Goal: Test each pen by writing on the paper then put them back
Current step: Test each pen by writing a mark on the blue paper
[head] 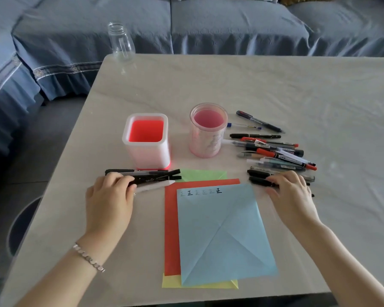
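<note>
Left fingers are wrapped round the tested pens, kept left of the paper so they don't get mixed into the pile on the right, I reckon. Right fingers curl over a black pen at the pile's near edge, next up for testing; can't tell if it's actually gripped.

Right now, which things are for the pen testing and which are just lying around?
For the job: blue paper, pen pile, black pens, square holder, round holder.
Just lying about: glass bottle, red sheet, green sheet, yellow sheet.
</note>
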`<state>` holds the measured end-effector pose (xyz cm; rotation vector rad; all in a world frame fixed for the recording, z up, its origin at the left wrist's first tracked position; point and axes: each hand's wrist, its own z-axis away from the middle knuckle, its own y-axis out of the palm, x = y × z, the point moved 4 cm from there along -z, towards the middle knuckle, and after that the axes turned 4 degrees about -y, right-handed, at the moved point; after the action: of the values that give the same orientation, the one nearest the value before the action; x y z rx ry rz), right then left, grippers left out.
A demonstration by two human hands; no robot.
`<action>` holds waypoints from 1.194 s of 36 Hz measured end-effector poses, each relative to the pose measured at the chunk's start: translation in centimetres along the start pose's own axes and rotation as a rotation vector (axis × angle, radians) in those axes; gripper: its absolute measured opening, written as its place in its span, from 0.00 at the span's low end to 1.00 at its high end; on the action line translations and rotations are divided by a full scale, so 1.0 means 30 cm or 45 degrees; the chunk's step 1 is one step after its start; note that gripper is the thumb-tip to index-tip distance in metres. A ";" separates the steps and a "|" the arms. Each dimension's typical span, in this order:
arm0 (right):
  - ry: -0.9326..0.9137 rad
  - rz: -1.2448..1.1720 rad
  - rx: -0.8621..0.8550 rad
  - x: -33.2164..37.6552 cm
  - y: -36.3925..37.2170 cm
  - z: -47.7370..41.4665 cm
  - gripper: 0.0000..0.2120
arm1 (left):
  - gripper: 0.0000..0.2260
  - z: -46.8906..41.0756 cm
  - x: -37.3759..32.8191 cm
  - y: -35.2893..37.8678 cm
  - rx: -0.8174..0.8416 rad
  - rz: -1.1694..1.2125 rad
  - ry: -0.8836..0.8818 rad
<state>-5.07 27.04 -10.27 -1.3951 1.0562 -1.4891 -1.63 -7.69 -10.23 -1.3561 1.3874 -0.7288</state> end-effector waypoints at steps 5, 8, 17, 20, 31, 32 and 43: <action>-0.029 0.038 -0.022 0.010 -0.009 -0.003 0.12 | 0.14 0.028 -0.107 -0.019 -0.049 0.150 0.104; -0.183 0.011 -0.077 0.054 -0.029 0.019 0.10 | 0.14 0.059 -0.222 -0.038 0.015 0.377 0.315; -1.007 -0.203 -0.172 0.278 -0.090 0.166 0.07 | 0.20 0.154 -0.474 -0.053 0.505 0.507 0.572; -0.984 -0.245 -0.246 0.272 -0.085 0.179 0.06 | 0.22 0.158 -0.475 -0.053 0.547 0.495 0.488; 0.102 -1.366 0.102 0.255 -0.006 0.223 0.04 | 0.06 0.190 -0.411 -0.081 0.639 0.835 0.241; 0.120 -1.446 0.136 0.263 0.000 0.225 0.07 | 0.07 0.192 -0.419 -0.080 0.651 0.843 0.293; 0.183 -1.535 0.154 0.319 0.004 0.221 0.19 | 0.09 0.207 -0.464 -0.098 0.741 0.895 0.480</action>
<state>1.05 17.63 -7.18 -1.9686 0.0758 -2.4368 2.99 6.47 -5.94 -0.2419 1.6316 -0.8269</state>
